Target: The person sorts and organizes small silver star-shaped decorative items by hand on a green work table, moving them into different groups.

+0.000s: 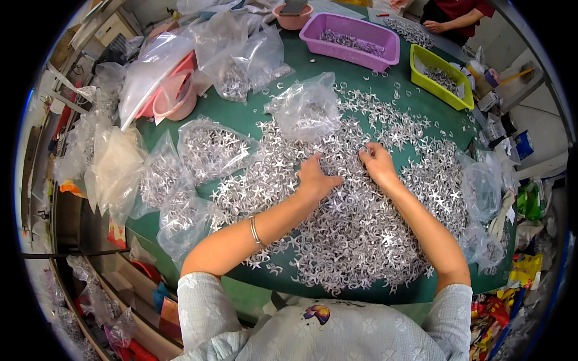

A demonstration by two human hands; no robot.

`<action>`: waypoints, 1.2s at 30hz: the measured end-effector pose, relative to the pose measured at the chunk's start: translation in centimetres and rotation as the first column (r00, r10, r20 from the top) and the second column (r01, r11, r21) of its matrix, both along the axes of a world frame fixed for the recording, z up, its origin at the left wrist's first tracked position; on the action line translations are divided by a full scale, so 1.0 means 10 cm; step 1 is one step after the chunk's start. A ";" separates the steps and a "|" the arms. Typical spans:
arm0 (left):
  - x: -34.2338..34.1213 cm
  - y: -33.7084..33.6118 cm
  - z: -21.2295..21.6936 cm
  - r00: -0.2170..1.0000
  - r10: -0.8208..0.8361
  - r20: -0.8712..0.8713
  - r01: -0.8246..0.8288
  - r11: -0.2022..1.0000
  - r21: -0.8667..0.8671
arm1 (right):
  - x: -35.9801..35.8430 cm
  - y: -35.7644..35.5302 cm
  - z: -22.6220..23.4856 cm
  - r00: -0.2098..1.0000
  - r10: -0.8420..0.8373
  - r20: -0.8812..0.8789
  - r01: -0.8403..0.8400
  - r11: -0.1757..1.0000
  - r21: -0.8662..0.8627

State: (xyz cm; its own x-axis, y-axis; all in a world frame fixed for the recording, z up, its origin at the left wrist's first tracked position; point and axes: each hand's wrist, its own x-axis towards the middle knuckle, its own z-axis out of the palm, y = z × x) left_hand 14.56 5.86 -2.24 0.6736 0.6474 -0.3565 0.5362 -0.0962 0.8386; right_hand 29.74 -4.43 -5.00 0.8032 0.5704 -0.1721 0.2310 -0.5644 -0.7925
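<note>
A wide heap of small silver star-shaped and ring-like metal pieces (361, 222) covers the middle of the green table (265, 287). My left hand (316, 179) rests on the heap, thumb and fingers apart, with no piece visibly gripped. To its right, my right hand (379, 163) has its fingertips bent together at the pieces; what they pinch is too small to make out. Just beyond my hands, a clear plastic bag (307, 108) with some silver pieces in it lies on the heap. Filled clear bags (214, 147) lie on the left.
At the back stand a purple basin (385, 59) and a yellow-green basin (460, 96), both holding silver pieces. Pink basins (174, 105) and more bags crowd the far left. Crumpled bags (481, 180) line the right edge. Across the table a person (457, 18) in dark red works.
</note>
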 end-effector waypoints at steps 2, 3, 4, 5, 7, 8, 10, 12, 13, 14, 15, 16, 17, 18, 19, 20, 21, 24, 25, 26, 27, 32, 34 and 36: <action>0.01 0.00 -0.05 1.000 0.024 -0.018 -0.024 1.000 -0.012 | 0.00 0.03 0.03 0.995 -0.051 -0.090 0.049 0.999 -0.019; 0.02 0.00 -0.06 0.999 0.035 -0.026 -0.035 0.999 -0.017 | 0.02 0.02 -0.03 0.997 -0.052 -0.057 0.051 0.999 -0.020; 0.03 0.00 -0.07 0.999 0.044 -0.029 -0.044 0.999 -0.027 | 0.02 0.03 -0.06 0.996 -0.055 -0.064 0.055 0.998 -0.011; 0.03 -0.02 -0.06 0.998 0.053 -0.034 -0.054 0.998 -0.038 | 0.01 0.03 -0.07 0.996 -0.058 -0.072 0.058 0.998 -0.005; 0.03 -0.04 -0.02 0.997 0.053 -0.050 -0.055 0.998 -0.033 | 0.01 0.02 -0.09 0.996 -0.050 -0.076 0.049 0.999 -0.007; 0.03 -0.06 0.02 0.997 0.044 -0.061 -0.045 0.999 -0.017 | 0.00 0.01 -0.08 0.997 -0.039 -0.071 0.037 0.999 -0.016; 0.03 -0.08 0.09 0.997 0.031 -0.076 -0.031 0.999 -0.007 | 0.01 0.00 -0.05 0.995 -0.028 -0.095 0.026 0.999 -0.024; 0.02 -0.06 0.13 0.996 0.026 -0.089 -0.027 0.999 -0.017 | -0.03 0.00 0.06 0.987 -0.023 -0.160 0.021 1.000 -0.019; 0.02 -0.06 0.12 0.995 0.020 -0.093 -0.021 1.000 -0.016 | -0.05 0.01 0.03 0.993 -0.022 -0.117 0.018 0.999 -0.031; 0.03 -0.05 0.11 0.995 0.012 -0.095 -0.013 1.000 -0.013 | -0.07 0.02 0.01 0.997 -0.022 -0.074 0.019 0.999 -0.040; 0.03 -0.04 0.11 0.995 0.004 -0.098 -0.005 1.000 -0.010 | -0.08 0.02 0.00 0.999 -0.022 -0.030 0.020 0.999 -0.050; 0.04 -0.04 0.10 0.996 -0.006 -0.091 0.006 1.000 -0.002 | -0.07 0.03 0.00 0.997 -0.031 -0.064 0.028 0.998 -0.051; 0.03 -0.04 0.11 0.996 -0.016 -0.086 0.016 1.000 0.006 | -0.07 0.05 0.03 0.994 -0.039 -0.102 0.034 0.998 -0.053; 0.02 -0.04 0.11 0.996 -0.025 -0.081 0.027 1.000 0.013 | -0.08 0.06 0.05 0.989 -0.048 -0.138 0.040 0.998 -0.056; 0.02 -0.05 0.12 0.995 -0.033 -0.097 0.036 0.999 0.034 | -0.11 0.07 0.07 0.997 -0.043 -0.065 0.036 0.994 -0.099; 0.02 -0.05 0.15 0.993 -0.039 -0.111 0.046 0.997 0.055 | -0.19 0.11 0.17 0.999 -0.034 0.011 0.035 0.989 -0.142; 0.02 -0.05 0.16 0.991 -0.046 -0.125 0.055 0.996 0.076 | -0.23 0.13 0.23 0.996 -0.022 0.086 0.037 0.982 -0.184; 0.04 -0.09 0.14 0.988 -0.068 -0.142 0.087 0.988 0.131 | -0.24 0.12 0.27 0.997 -0.012 0.074 0.026 0.981 -0.192; 0.04 -0.07 0.12 0.992 -0.076 -0.105 0.084 0.994 0.073 | -0.22 0.11 0.26 0.999 -0.007 0.050 0.017 0.981 -0.196; 0.04 -0.03 0.07 0.994 -0.081 -0.068 0.082 0.996 0.016 | -0.18 0.11 0.23 1.000 -0.003 0.026 0.008 0.980 -0.197; 0.04 0.00 0.03 0.996 -0.084 -0.031 0.082 0.996 -0.040 | -0.15 0.11 0.21 1.000 0.001 0.002 -0.001 0.980 -0.198; 0.01 0.05 -0.10 0.997 -0.053 0.055 0.060 0.986 -0.154 | -0.12 0.08 0.17 1.000 0.014 -0.020 -0.017 0.984 -0.178; 0.01 0.04 -0.08 0.997 -0.073 0.030 0.077 0.990 -0.118 | -0.11 0.06 0.17 0.999 0.025 -0.033 -0.030 0.983 -0.179; 0.02 0.02 0.04 0.994 -0.106 -0.017 0.104 0.991 -0.080 | -0.10 0.06 0.15 0.999 0.032 -0.044 -0.040 0.982 -0.183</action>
